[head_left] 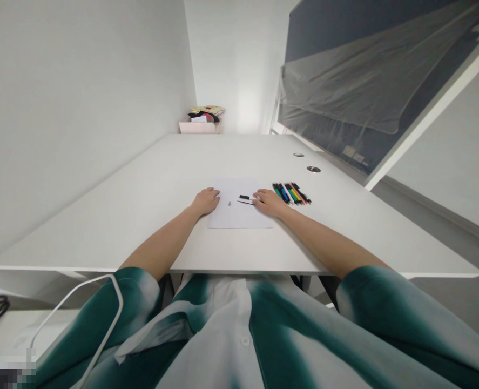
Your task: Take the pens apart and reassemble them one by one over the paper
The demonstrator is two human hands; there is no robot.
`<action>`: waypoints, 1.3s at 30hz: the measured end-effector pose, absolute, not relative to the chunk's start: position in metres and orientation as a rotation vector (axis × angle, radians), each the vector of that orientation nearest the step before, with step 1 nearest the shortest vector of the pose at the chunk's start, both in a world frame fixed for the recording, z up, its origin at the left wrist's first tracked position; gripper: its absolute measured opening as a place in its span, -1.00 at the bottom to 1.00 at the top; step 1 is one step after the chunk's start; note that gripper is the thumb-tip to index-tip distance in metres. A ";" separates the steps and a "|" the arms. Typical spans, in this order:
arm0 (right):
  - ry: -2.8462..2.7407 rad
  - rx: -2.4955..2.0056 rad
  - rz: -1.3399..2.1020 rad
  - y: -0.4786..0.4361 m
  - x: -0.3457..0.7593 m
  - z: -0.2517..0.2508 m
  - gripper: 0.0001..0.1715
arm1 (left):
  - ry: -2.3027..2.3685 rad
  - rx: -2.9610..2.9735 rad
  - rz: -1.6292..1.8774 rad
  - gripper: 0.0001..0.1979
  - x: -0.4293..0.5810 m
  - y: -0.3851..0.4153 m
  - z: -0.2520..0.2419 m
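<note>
A white sheet of paper (239, 219) lies on the white table (142, 227). My left hand (207, 201) rests flat over the sheet's left edge, fingers apart and holding nothing. On the sheet's right side lies my right hand (269, 202), its fingertips at the right ends of a black-and-white pen part (245, 197) and a thin dark refill (245, 202); whether it grips them is too small to tell. Between the hands sits a tiny metallic piece (229, 203). Just right of my right hand, several coloured pens (291, 193) lie in a row.
Two round metal grommets, one nearer (314, 169) and one farther (298, 155), are set in the table's right side. A pale box (196, 127) with cloth-like items stands at the far end. A plastic-covered dark panel (340, 92) rises on the right; a white cable (120, 302) hangs lower left.
</note>
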State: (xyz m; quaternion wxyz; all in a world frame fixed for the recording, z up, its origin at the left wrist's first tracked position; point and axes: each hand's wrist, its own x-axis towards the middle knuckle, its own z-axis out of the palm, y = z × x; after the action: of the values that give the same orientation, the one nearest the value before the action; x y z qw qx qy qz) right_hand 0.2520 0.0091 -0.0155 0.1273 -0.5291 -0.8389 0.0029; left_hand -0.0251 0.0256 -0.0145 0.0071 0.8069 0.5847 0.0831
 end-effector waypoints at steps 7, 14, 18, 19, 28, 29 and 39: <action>-2.459 -1.542 -0.007 0.009 0.252 -0.015 -0.51 | 1.824 2.527 0.251 -0.55 -0.024 0.024 -0.013; -2.452 -1.555 0.005 0.008 0.252 -0.014 -0.49 | 1.825 2.518 0.246 -0.56 -0.024 0.022 -0.011; -2.451 -1.565 0.012 0.008 0.252 -0.013 -0.49 | 1.825 2.520 0.240 -0.56 -0.025 0.024 -0.012; -2.453 -1.564 0.011 0.008 0.252 -0.013 -0.49 | 1.823 2.523 0.240 -0.56 -0.025 0.024 -0.012; -2.448 -1.535 0.011 0.011 0.254 -0.015 -0.50 | 1.810 2.531 0.269 -0.56 -0.025 0.025 -0.014; -2.446 -1.531 0.011 0.011 0.254 -0.016 -0.51 | 1.810 2.531 0.272 -0.56 -0.026 0.026 -0.014; -2.429 -1.523 0.038 0.013 0.254 -0.018 -0.51 | 1.810 2.548 0.260 -0.57 -0.025 0.024 -0.013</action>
State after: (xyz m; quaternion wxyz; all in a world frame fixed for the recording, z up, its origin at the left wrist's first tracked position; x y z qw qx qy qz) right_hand 0.2544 0.0133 -0.0176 0.1366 -0.5263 -0.8392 0.0130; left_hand -0.0246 0.0244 -0.0126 0.0029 0.8124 0.5771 0.0830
